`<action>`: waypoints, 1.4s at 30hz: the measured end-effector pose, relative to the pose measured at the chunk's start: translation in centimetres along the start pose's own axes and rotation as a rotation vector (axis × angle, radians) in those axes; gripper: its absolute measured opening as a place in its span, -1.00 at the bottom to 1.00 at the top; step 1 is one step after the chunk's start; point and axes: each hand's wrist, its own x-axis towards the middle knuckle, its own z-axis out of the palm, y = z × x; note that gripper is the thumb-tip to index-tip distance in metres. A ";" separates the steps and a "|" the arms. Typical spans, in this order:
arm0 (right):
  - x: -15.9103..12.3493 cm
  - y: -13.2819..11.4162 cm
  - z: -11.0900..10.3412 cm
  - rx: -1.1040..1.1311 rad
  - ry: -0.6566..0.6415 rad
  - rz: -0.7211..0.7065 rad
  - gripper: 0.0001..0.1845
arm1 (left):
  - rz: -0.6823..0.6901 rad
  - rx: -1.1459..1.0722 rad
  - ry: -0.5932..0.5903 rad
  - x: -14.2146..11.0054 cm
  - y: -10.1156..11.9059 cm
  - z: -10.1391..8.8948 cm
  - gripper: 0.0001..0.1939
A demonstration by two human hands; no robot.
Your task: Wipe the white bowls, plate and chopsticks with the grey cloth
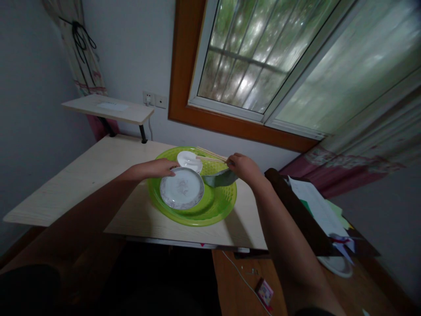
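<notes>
My left hand (160,167) grips the upper left rim of a white plate (182,188) with a faint flower pattern, tilted over the green plastic basket (194,221). My right hand (244,167) is closed at the basket's right side. From its fingers a grey-green cloth (219,178) hangs over the basket. Light wooden chopsticks (213,156) reach left from the same fingers; whether they are gripped or only touched I cannot tell. Behind the plate lies a small white bowl (188,159), partly covered by the plate and my left hand.
The basket stands on a pale wooden desk (121,153) with a raised shelf (112,109) at the back left. Papers (314,206) lie on a dark surface to the right. A white cable (241,276) and a small pink box (264,292) are on the floor.
</notes>
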 end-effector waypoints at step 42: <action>-3.3 -6.6 7.3 0.753 0.116 0.044 -0.70 | -0.166 -0.332 0.427 -2.4 3.1 4.1 -0.89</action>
